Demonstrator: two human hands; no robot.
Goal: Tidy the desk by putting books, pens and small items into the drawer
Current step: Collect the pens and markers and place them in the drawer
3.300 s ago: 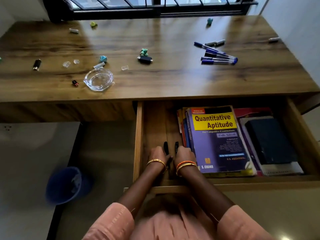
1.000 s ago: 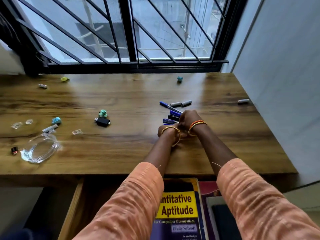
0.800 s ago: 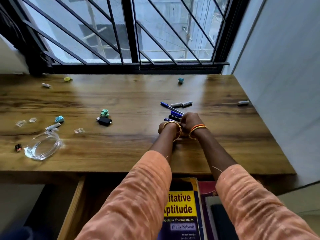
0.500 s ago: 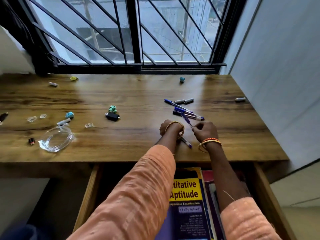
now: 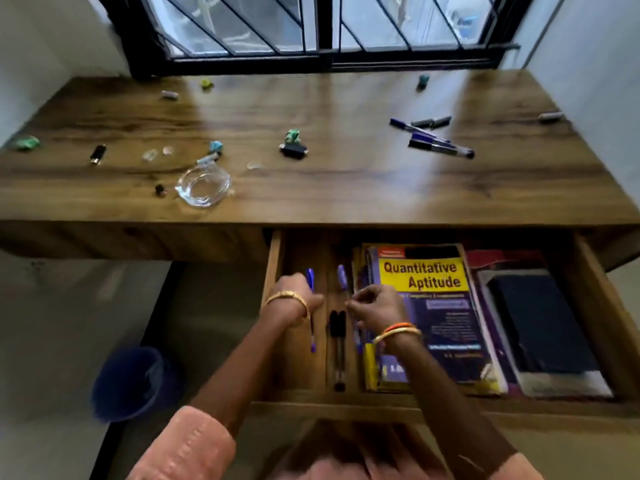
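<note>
We are now lowering two blue pens off the desk (image 5: 346, 188) into the drawer (image 5: 273, 268) — left hand (image 5: 294, 297) gripping one (image 5: 310, 277), right hand (image 5: 375, 304) pinching the other (image 5: 342, 276) — leaving a few pens (image 5: 440, 147) still waiting above

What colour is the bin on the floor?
Blue; the bin shows in the head view.

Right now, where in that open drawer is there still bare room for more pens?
The free wood is the drawer's left strip, between its left wall and the Quantitative Aptitude book. There the left hand and right hand each hold a blue pen, above two black pens. The right side is crowded with stacked books, including a dark notebook.
</note>
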